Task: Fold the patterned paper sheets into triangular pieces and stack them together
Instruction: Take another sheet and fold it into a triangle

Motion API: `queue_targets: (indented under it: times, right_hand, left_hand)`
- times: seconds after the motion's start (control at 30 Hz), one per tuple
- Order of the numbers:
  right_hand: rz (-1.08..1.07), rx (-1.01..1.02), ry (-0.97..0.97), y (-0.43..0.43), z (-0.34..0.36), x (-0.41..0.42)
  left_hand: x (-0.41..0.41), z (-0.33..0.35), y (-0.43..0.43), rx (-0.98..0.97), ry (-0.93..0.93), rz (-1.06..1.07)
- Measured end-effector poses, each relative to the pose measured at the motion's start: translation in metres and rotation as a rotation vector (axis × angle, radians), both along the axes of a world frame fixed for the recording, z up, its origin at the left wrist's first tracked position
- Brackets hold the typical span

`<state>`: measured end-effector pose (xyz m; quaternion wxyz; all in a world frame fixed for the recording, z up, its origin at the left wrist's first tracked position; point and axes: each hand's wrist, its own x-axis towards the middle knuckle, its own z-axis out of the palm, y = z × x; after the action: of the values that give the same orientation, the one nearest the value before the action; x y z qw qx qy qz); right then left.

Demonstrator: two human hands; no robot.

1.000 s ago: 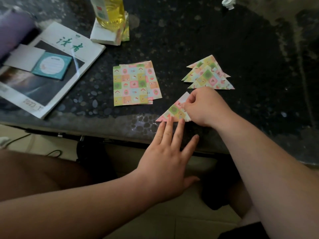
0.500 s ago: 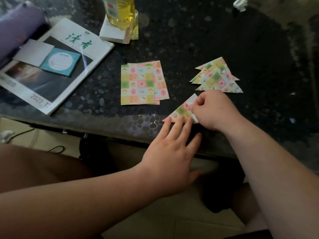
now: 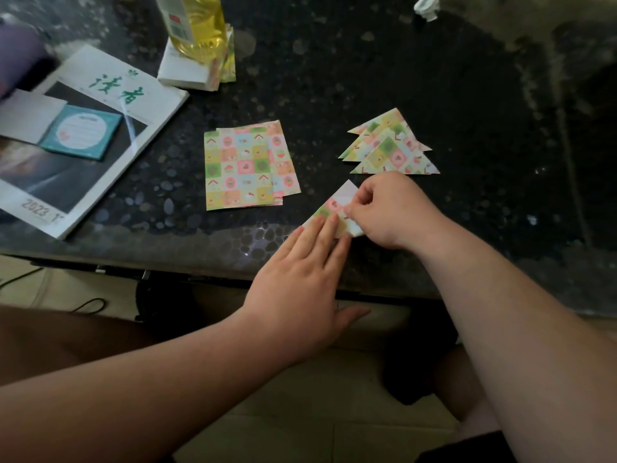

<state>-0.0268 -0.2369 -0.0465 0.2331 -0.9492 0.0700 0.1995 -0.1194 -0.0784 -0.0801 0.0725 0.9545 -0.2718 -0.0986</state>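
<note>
A partly folded patterned triangle (image 3: 334, 210) lies near the dark table's front edge. My left hand (image 3: 300, 289) presses its lower edge flat with straight fingers. My right hand (image 3: 390, 208) pinches the triangle's right side between thumb and fingers, lifting a white flap. A pile of flat patterned sheets (image 3: 247, 167) lies to the left of it. Behind my right hand, several folded triangles (image 3: 390, 145) lie overlapped in a stack.
A magazine (image 3: 83, 138) with a teal card (image 3: 83, 132) on it lies at the left. A yellow bottle (image 3: 197, 25) stands on a white pad at the back. A crumpled white scrap (image 3: 427, 6) sits far back. The table's front edge (image 3: 167, 259) runs below my hands.
My right hand's fingers have shifted on the triangle and raised a white flap at its top. My left fingers have slid a little further onto the paper.
</note>
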Motion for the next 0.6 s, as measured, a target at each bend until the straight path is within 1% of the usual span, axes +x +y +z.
queue_targets:
  times: [0.2,0.43,0.6]
  right_hand:
    - [0.022,-0.012,0.013,-0.002,0.001,-0.001]
    - [0.022,0.009,0.052,-0.001,0.003,0.001]
    - [0.034,0.003,0.040,-0.001,0.002,0.000]
  left_hand:
    - [-0.005,-0.002,-0.005,0.065,0.019,-0.001]
    - [-0.011,0.005,-0.009,0.130,0.084,-0.055]
    - [-0.009,0.010,-0.007,0.167,0.116,-0.058]
